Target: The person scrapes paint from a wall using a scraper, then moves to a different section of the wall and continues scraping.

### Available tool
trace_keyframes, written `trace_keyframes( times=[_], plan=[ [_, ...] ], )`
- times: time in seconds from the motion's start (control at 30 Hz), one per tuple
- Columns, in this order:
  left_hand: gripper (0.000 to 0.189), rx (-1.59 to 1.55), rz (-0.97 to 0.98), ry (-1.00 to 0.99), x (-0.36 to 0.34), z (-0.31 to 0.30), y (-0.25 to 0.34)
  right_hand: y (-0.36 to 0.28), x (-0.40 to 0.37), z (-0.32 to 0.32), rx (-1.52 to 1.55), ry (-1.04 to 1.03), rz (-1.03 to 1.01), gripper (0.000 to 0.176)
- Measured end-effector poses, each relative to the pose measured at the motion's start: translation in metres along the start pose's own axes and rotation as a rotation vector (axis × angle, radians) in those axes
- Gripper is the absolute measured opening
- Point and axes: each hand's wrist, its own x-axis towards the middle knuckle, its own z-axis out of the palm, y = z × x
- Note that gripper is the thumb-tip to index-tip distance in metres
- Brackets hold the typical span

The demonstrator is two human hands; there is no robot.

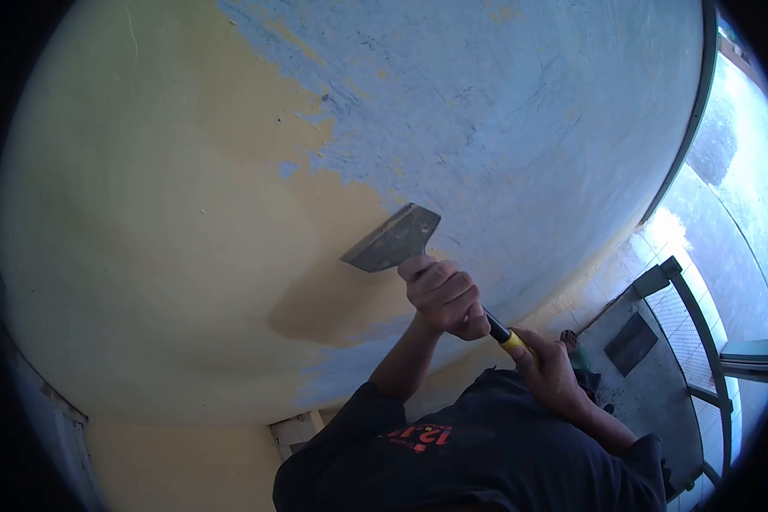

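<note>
A long-handled wall scraper (392, 241) with a wide, grey metal blade slants across the middle of the head view. Its blade edge lies at the painted wall (188, 213), near the border between yellow paint and a bare blue-grey patch (503, 119). Just below the blade, my left hand (442, 294) is wrapped round the neck of the tool. Further down, my right hand (550, 371) grips the black and yellow handle close to its end. The handle's end is hidden in the right palm.
At the right stands a dark metal frame (700, 324) with mesh, beside a grey surface (648, 410) bearing a dark square plate (631, 344). Bright paved floor (742, 205) shows beyond the wall's right edge. A ledge (294, 431) appears at the lower left.
</note>
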Motion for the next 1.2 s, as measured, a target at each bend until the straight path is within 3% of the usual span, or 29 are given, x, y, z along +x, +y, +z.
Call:
trace_keyframes(
  times=[0.3,0.4,0.6,1.2],
  plan=[
    [0.028,-0.010,0.012,0.035,0.006,0.000,-0.002,-0.007,0.002,-0.004,0.012,0.004,0.007,0.035],
    [0.028,0.006,0.025,0.058,0.016,-0.004,-0.004,-0.012,0.003,-0.005,-0.061,-0.095,0.059,0.035],
    [0.028,-0.013,0.033,0.067,0.010,0.001,-0.004,-0.008,0.004,-0.004,0.016,-0.005,-0.008,0.034],
    [0.028,0.019,0.078,0.074,0.011,-0.013,-0.011,-0.013,0.003,0.006,0.031,-0.029,-0.066,0.036]
  ],
)
